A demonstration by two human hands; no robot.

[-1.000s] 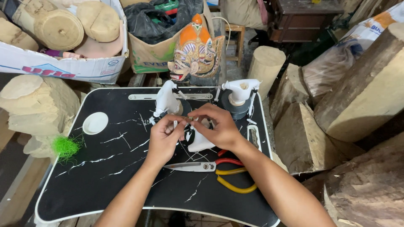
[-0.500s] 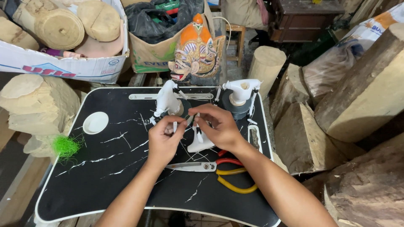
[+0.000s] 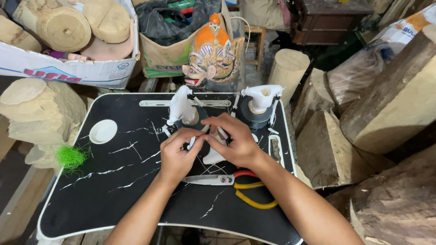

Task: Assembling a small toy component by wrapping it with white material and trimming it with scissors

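Both hands meet over a small white piece at the tray's middle.
Left hand [image 3: 176, 156] and right hand [image 3: 236, 141] pinch the white piece [image 3: 213, 155] between them — its long axis runs away from the person on the black tray [image 3: 113, 190], the right hand closer over it.

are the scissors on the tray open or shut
Shut. The scissors lie flat on the black tray, blades together in one strip, just below both hands.

We are seeing a painted orange mask [image 3: 212, 56] standing behind the tray, scissors [image 3: 213, 179] lying beside yellow pliers [image 3: 254, 199] — and green fibre [image 3: 69, 155] sitting at its left edge.
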